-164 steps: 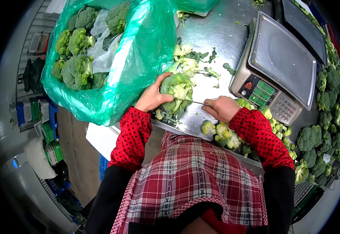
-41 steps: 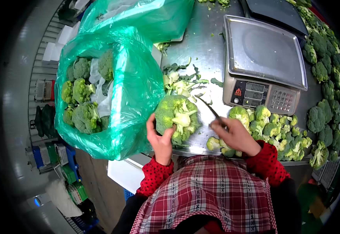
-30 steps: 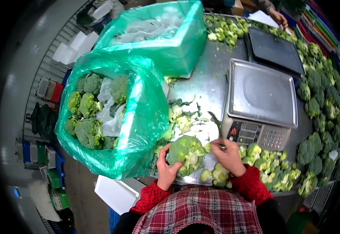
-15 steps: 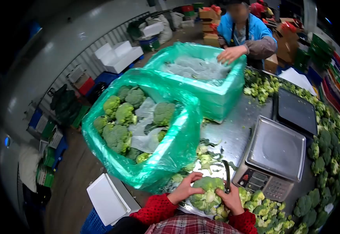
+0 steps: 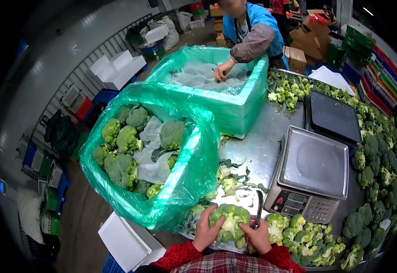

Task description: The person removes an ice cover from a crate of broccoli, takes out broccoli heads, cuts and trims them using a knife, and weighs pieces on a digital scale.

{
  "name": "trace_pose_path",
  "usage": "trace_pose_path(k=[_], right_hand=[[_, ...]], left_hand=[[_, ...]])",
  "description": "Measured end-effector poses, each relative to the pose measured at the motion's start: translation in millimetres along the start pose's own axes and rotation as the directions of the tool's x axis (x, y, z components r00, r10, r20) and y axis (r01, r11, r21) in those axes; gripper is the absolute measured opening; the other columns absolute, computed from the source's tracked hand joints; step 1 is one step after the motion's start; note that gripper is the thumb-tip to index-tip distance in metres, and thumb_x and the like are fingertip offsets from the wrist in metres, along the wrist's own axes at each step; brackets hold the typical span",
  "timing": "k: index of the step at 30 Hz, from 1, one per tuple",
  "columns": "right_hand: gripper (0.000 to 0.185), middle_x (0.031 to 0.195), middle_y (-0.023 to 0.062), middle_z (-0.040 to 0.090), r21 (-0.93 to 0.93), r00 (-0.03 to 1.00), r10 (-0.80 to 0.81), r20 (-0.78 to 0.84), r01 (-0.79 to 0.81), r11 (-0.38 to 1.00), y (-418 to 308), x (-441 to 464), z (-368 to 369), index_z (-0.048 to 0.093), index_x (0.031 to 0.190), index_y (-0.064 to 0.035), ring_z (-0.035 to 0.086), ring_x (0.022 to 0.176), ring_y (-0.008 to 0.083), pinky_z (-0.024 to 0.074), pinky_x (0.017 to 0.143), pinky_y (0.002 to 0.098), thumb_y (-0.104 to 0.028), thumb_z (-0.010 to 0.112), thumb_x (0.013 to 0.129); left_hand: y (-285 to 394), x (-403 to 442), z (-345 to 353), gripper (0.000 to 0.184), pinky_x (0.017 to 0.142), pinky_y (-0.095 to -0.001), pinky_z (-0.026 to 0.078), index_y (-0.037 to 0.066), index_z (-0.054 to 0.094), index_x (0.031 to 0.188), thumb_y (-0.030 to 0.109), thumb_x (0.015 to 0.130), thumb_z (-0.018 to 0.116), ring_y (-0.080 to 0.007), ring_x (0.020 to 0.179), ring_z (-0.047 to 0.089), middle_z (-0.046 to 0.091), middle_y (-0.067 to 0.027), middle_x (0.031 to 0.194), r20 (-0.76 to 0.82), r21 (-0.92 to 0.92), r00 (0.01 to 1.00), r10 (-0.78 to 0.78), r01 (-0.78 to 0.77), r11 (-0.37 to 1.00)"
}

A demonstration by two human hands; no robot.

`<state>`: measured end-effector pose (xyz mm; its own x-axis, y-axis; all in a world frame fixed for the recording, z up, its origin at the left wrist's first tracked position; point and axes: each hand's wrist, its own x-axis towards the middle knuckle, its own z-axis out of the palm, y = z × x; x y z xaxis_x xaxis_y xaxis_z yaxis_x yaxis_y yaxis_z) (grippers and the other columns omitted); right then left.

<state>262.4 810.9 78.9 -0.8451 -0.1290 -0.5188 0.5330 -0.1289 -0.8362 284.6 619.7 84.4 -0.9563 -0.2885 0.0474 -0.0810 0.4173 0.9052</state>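
Observation:
A broccoli head [image 5: 230, 223] is held stem side up over the table's front edge. My left hand [image 5: 206, 230] grips its left side. My right hand [image 5: 258, 236] touches its right side with the thumb and also holds a small curved knife [image 5: 258, 207], blade pointing up and away. Behind the broccoli lie trimmed stalks and leaves [image 5: 230, 184]. Cut florets [image 5: 303, 241] are piled to the right of my right hand. At the left, a box lined with green plastic [image 5: 194, 159] holds several broccoli heads [image 5: 121, 170] and white sheeting [image 5: 150, 168].
A scale [image 5: 314, 164] stands right of the stalks, with a dark scale [image 5: 335, 118] behind it. Broccoli heads [image 5: 374, 154] cover the table's right side. Across the table, a person in blue [image 5: 257, 27] has a hand in a second green-lined box [image 5: 212, 100]. A white foam box [image 5: 128, 243] sits lower left.
The view has swung up, bringing the person across the table into sight. My right hand has come against the broccoli, knife still held. The person's hand has moved down onto the far box's sheeting.

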Motion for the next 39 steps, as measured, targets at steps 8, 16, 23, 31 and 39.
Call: trace_pose_path(k=[8, 16, 23, 31, 39], right_hand=[[0.042, 0.072, 0.0023, 0.056, -0.089, 0.997, -0.045, -0.063, 0.039, 0.995, 34, 8, -8, 0.054, 0.103, 0.0019, 0.052, 0.052, 0.0082, 0.0409, 0.043, 0.0238, -0.011, 0.081, 0.074], [0.036, 0.067, -0.0001, 0.053, -0.079, 0.995, 0.028, -0.095, -0.035, 0.996, 27, 8, -7, 0.05, 0.094, -0.0037, 0.048, 0.049, 0.0089, 0.0377, 0.042, 0.0256, -0.006, 0.08, 0.073], [0.035, 0.067, -0.0004, 0.051, -0.198, 0.989, -0.126, -0.075, 0.109, 0.974, 50, 18, -11, 0.05, 0.095, -0.0051, 0.048, 0.05, 0.0088, 0.0378, 0.043, 0.0258, -0.01, 0.079, 0.075], [0.028, 0.067, 0.0007, 0.053, -0.108, 0.995, -0.037, -0.091, 0.027, 0.994, 33, 12, -6, 0.053, 0.096, 0.0, 0.049, 0.048, 0.0103, 0.04, 0.041, 0.0268, -0.008, 0.073, 0.078], [0.032, 0.076, 0.0036, 0.06, -0.038, 0.999, 0.001, -0.039, -0.002, 0.999, 46, 13, -14, 0.053, 0.105, 0.002, 0.055, 0.056, 0.0092, 0.0445, 0.046, 0.0256, -0.007, 0.07, 0.079]], left_hand=[[-4, 15, 3, 0.024, 0.081, -0.0386, 0.051, 0.006, 0.068, 0.108, 0.014, 0.085, 0.069, -0.0303, 0.1, 0.063, 0.065, -0.0128, 0.109, 0.069, 0.424, 0.914, 0.4, -0.39, 0.818], [-7, 6, 5, 0.014, 0.057, -0.0384, 0.049, 0.011, 0.066, 0.096, 0.019, 0.085, 0.069, -0.024, 0.072, 0.062, 0.055, -0.0054, 0.082, 0.222, 0.604, 0.931, 0.291, -0.365, 0.709], [-11, 2, 4, 0.008, 0.05, -0.0452, 0.049, 0.008, 0.06, 0.087, 0.015, 0.086, 0.064, -0.0338, 0.056, 0.06, 0.056, -0.01, 0.079, 0.274, 0.551, 0.93, 0.243, -0.359, 0.753], [0, -1, 24, 0.013, 0.05, -0.0413, 0.046, 0.007, 0.062, 0.091, 0.006, 0.081, 0.068, -0.0308, 0.061, 0.06, 0.057, -0.0103, 0.078, 0.209, 0.338, 0.919, 0.335, -0.389, 0.857], [-11, -6, 15, 0.02, 0.048, -0.0348, 0.044, 0.005, 0.065, 0.098, 0.003, 0.079, 0.069, -0.025, 0.06, 0.06, 0.057, -0.0087, 0.078, 0.337, 0.139, 0.803, 0.491, -0.559, 0.818]])
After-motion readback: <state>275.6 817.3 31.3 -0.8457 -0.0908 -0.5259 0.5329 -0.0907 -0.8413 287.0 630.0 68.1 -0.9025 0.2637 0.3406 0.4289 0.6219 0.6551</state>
